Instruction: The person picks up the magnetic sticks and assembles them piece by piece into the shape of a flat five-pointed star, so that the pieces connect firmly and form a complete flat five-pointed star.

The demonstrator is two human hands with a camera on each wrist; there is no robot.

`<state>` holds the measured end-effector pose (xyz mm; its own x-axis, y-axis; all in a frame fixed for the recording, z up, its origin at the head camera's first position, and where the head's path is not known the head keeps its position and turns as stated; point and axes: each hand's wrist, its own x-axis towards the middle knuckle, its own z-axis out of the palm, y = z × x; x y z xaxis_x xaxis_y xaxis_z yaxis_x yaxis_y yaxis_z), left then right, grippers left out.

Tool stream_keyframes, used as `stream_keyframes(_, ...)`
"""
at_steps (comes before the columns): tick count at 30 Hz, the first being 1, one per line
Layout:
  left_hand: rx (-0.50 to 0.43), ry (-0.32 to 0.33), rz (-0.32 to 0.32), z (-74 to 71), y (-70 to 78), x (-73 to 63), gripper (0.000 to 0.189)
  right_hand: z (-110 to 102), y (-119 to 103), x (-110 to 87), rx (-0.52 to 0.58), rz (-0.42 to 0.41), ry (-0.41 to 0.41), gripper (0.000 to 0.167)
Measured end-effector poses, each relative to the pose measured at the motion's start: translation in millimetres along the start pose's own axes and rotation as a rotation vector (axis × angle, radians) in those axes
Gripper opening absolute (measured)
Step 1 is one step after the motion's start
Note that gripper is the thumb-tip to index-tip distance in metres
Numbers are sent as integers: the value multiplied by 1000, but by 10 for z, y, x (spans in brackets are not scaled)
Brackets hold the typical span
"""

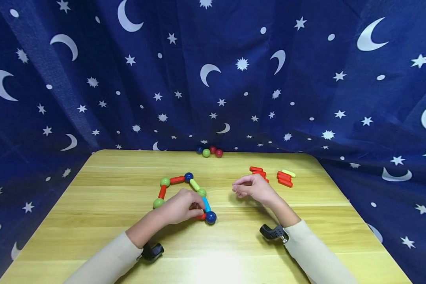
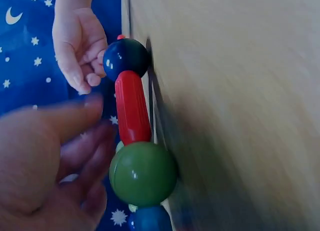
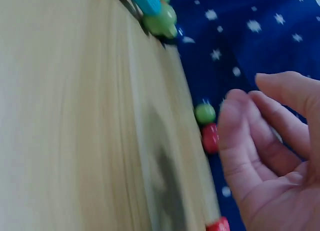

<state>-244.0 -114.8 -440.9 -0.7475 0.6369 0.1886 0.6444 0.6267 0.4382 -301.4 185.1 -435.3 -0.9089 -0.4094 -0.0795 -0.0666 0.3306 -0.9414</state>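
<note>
A chain of magnetic sticks and balls lies on the table at centre left. Its visible parts include a blue ball [image 1: 211, 217], a light blue stick [image 1: 206, 204], a green ball [image 1: 158, 203] and a red stick [image 2: 132, 108]. My left hand [image 1: 182, 206] hovers over the chain's near side and hides part of it. The left wrist view shows the thumb and fingers loose beside that red stick, with a gap between. To the right of the chain, my right hand [image 1: 256, 189] is held above the table, its fingers loosely bent around nothing.
Several red sticks [image 1: 284, 178] and a yellow-green stick [image 1: 289, 173] lie at the right, with more red sticks [image 1: 256, 169] behind my right hand. Loose balls [image 1: 206, 152] sit at the table's far edge. A blue curtain [image 1: 213, 106] with moons and stars hangs behind.
</note>
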Motion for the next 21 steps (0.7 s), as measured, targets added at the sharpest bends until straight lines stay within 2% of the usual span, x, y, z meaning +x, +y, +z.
stream_keyframes(3,11,112,-113,5,9,48,6,-157,41,-56,27,-21,102,36)
stream_keyframes(5,51,143,-223,21,21,79,14,-257,74,-85,60,-37,166,35)
stream_keyframes(7,79,132,-314,38,34,103,24,-348,110,-106,89,-50,227,34)
stream_keyframes(10,88,78,-391,57,44,124,33,-462,150,-132,58,-71,312,36)
stream_keyframes(15,50,39,-389,45,23,112,34,-602,214,-173,-136,-50,419,34)
stream_keyframes(21,-12,12,-328,-13,-46,64,31,-700,292,-177,-315,-33,409,27)
